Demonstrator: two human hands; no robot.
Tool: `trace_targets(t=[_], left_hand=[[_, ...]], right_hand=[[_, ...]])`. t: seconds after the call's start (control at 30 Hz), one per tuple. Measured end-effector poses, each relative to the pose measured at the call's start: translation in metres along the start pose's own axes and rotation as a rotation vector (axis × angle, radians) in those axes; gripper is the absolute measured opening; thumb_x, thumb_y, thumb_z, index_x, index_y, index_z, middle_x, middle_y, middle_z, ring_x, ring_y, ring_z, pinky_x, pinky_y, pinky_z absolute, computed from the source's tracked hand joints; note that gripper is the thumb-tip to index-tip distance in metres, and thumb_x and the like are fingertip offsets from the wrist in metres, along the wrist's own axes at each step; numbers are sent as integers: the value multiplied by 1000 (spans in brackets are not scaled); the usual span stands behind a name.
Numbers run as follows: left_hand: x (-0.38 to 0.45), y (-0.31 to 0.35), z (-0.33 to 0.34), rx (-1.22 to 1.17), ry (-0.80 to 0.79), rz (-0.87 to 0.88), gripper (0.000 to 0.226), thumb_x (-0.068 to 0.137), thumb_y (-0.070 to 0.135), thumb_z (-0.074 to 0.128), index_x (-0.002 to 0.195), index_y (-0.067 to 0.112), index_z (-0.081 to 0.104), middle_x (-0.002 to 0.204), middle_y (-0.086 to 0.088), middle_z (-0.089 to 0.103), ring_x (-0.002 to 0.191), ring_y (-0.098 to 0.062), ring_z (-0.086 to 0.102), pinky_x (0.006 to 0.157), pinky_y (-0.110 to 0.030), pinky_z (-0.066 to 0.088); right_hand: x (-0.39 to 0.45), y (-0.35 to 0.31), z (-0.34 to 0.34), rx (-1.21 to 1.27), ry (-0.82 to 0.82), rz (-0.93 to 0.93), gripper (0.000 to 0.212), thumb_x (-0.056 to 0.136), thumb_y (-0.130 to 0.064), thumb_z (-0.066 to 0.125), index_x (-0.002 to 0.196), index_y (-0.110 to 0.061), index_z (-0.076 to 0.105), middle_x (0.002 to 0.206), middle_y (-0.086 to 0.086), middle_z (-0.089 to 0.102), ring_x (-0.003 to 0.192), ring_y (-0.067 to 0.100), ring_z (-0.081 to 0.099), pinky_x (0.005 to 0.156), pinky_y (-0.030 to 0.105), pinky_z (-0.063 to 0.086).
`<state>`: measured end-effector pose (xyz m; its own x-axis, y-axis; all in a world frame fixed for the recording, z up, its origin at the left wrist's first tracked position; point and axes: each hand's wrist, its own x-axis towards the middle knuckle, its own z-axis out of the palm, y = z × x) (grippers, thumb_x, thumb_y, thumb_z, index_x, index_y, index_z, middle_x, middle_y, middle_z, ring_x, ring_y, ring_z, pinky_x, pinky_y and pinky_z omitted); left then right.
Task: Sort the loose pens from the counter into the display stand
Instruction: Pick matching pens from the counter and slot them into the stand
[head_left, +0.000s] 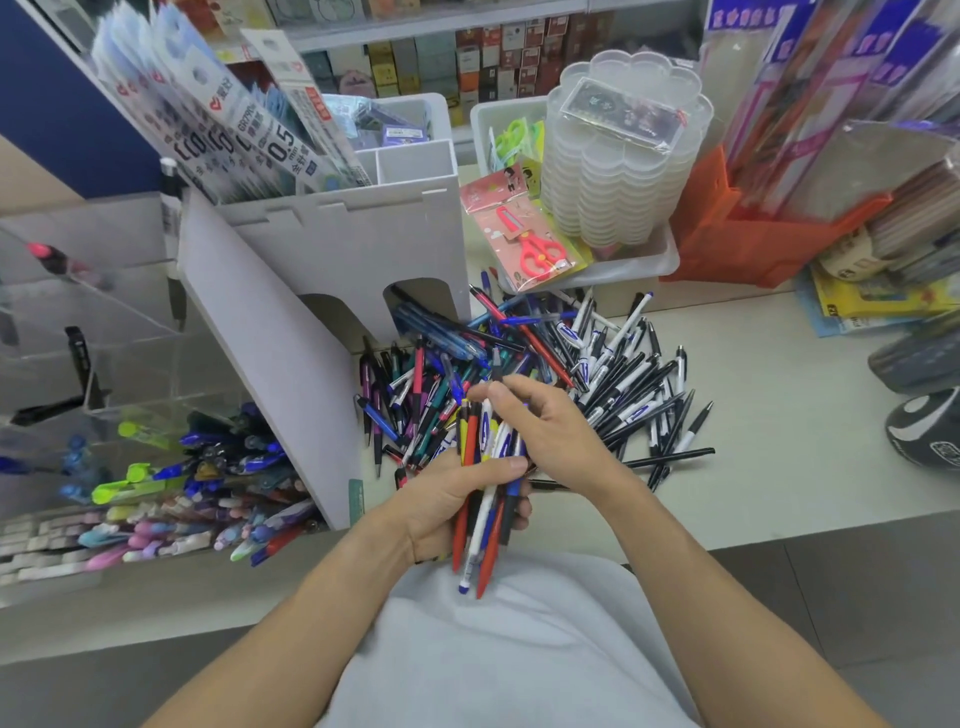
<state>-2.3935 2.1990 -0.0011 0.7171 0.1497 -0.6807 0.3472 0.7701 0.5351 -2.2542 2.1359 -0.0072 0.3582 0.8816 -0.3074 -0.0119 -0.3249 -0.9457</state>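
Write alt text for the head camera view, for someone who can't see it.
A person's left hand grips a bundle of pens while the right hand picks at its top, above a loose pen pile beside a display stand.

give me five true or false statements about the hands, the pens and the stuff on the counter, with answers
1. The left hand grips a bundle of pens. True.
2. The right hand lies flat on the counter. False: it is raised over the bundle, fingers at the pens' upper ends.
3. A pile of loose pens lies on the counter. True.
4. The red scissors lie loose among the pens. False: they are in a packet leaning on a white tray.
5. The stand on the left has no pens in it. False: its lower compartments hold many.
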Motion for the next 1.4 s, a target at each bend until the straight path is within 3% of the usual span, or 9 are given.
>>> trace_targets(t=[0.1,0.2,0.37,0.47,0.8,1.03,1.2,1.3,1.4], left_hand=[[0,2,0,47,17,33,19,78,11,74,93,3,66,74,-15,63,68,-27,63,66,-38,58],[0,1,2,43,0,24,23,78,8,74,97,2,64,78,-16,64,65,-27,63,64,-38,58],[2,-2,0,22,31,47,24,78,8,77,96,1,61,77,-15,65,61,-26,62,80,-44,54],[2,-1,-3,-71,39,88,16,85,6,73,93,-2,61,77,-15,63,60,-24,60,73,-40,57],[-3,3,-3,-11,-117,124,29,80,2,72,104,6,56,71,-6,49,58,-17,47,58,-32,50],[-3,2,-6,54,-34,152,11,86,-2,62,96,0,66,83,-25,61,70,-34,64,74,-46,58],[-1,2,-10,263,148,171,12,93,3,66,104,5,60,73,-14,67,63,-25,63,62,-34,55],[0,2,-10,402,130,153,16,90,2,68,100,2,56,67,-18,61,56,-27,55,54,-32,50],[1,1,-4,527,98,182,14,88,3,69,93,6,57,65,-12,62,55,-25,57,54,-33,50]], right_hand=[[-2,3,-4,179,22,38,57,104,-12,55,154,-27,33,125,-1,70,116,14,65,101,36,52],[0,7,-5,173,1,44,40,104,-10,53,142,-22,53,125,0,70,114,26,66,99,56,52],[-3,2,-12,160,77,59,28,105,-24,51,130,-19,64,118,-4,70,106,9,68,86,23,54],[-8,9,-21,200,170,103,27,102,-23,59,129,-24,62,113,-1,68,94,11,70,79,29,57],[-21,8,-13,259,-2,125,26,74,-32,82,94,-22,70,82,1,58,75,24,52,61,20,48],[-22,0,-18,322,-69,123,9,92,-9,69,97,-8,62,80,2,68,62,15,64,59,23,53],[-20,-9,-29,420,96,142,4,105,-6,47,105,-9,50,69,6,57,55,24,58,53,31,50],[-18,-13,-23,227,47,147,7,105,-18,50,106,-17,57,59,-5,39,48,15,33,43,25,30],[-19,-19,-10,-163,28,34,13,90,-31,74,100,-28,66,58,-11,48,53,7,44,53,18,40]])
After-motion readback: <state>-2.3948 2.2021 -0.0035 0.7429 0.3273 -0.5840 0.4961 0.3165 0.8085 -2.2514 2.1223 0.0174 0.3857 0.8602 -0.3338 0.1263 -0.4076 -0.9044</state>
